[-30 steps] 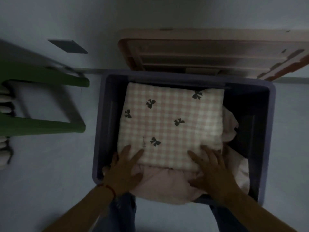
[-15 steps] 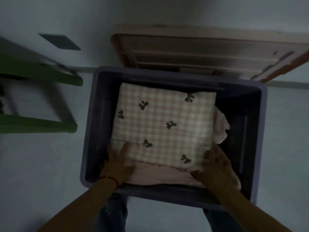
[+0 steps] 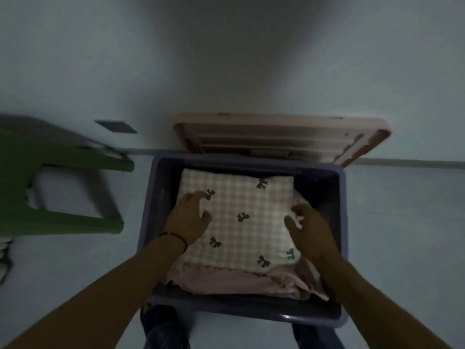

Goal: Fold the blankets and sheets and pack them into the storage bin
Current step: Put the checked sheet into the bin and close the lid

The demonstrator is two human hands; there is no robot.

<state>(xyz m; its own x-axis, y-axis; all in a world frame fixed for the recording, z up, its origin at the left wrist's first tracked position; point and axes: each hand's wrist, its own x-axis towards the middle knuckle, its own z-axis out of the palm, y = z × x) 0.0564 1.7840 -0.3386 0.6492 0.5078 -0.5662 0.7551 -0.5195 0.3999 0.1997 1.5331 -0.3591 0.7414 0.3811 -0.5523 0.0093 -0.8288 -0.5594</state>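
Pressing our spread left hand (image 3: 187, 221) flat and curling right-hand fingers (image 3: 298, 212) round its right edge, we are seating the folded pink gingham sheet with bow print (image 3: 241, 222) squarely inside the dark purple plastic storage bin (image 3: 343, 222).

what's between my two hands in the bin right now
The folded checked sheet with bow prints, in the head view: left hand rests on its left part, right hand at its right edge.

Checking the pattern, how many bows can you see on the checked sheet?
7 bows on the checked sheet: one top right, one by the left hand, one centre, four along the near part. Hands may hide more.
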